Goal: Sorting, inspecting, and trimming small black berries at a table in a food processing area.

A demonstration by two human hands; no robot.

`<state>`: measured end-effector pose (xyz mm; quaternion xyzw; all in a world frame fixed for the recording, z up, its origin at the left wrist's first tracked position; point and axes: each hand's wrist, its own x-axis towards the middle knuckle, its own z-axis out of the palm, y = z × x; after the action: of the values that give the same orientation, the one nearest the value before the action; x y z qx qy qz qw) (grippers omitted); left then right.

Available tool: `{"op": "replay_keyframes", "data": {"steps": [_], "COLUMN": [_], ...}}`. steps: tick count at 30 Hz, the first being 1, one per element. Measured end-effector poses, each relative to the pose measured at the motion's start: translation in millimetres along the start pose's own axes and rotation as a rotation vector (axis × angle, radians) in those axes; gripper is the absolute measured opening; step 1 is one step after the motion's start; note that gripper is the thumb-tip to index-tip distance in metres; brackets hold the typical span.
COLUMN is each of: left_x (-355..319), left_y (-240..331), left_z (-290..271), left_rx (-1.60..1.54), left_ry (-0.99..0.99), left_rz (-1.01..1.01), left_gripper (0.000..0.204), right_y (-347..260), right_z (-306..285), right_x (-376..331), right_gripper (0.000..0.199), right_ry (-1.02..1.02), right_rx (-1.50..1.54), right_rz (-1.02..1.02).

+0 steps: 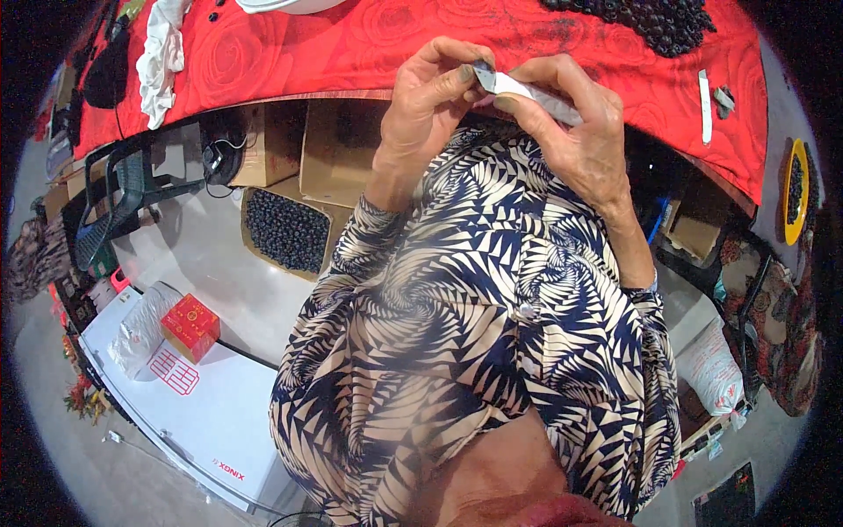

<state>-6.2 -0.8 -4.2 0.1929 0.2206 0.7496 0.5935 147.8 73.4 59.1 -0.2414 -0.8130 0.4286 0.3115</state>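
Both hands are raised together at the near edge of the red cloth-covered table [263, 66]. In my right hand [584, 132] is a long, narrow white strip [536, 95], gripped between thumb and fingers; its exact kind cannot be made out. My left hand [426, 110] pinches a small dark piece [482, 74] between thumb and fingertips, right against the strip's left end. Fingers cover part of that piece. A heap of small, round black pieces [663, 22] lies on the far right of the table.
Another white strip [705, 107] lies at the table's right, beside a small grey object [724, 101]. A crumpled white cloth [161, 61] is at the left. Below stands a box of black pieces [287, 230]; a red box [190, 328] sits on a white surface. A yellow dish [795, 193] is far right.
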Motion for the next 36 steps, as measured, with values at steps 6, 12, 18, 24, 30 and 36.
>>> {"op": "replay_keyframes", "data": {"steps": [6, 12, 18, 24, 30, 36], "left_x": [-3.6, -0.1, -2.1, -0.8, -2.9, -4.1], "left_y": [7.1, 0.0, -0.4, -0.6, -1.3, 1.2], "left_z": [5.7, 6.8, -9.3, -13.3, -8.8, -2.9], "left_rx": [-0.097, -0.197, -0.198, -0.23, -0.09, -0.021], "left_ry": [-0.153, 0.004, -0.01, -0.048, 0.026, 0.077], "left_rz": [-0.093, -0.128, -0.145, -0.154, -0.11, -0.032], "left_gripper": [0.018, 0.026, 0.031, 0.026, 0.023, 0.016], "right_y": [38.6, 33.1, 35.9, 30.9, 30.0, 22.3], "right_z": [-26.3, -18.4, -18.1, -12.0, -8.4, -7.1], "right_x": [11.2, 9.2, 3.6, 2.4, 1.8, 2.0], "right_gripper": [0.016, 0.015, 0.015, 0.015, 0.017, 0.018], "right_ry": [0.428, 0.391, 0.336, 0.278, 0.206, 0.19], "right_rx": [-0.036, 0.245, 0.266, 0.228, 0.165, 0.161], "right_rz": [0.138, 0.118, 0.127, 0.19, 0.198, 0.218]}}
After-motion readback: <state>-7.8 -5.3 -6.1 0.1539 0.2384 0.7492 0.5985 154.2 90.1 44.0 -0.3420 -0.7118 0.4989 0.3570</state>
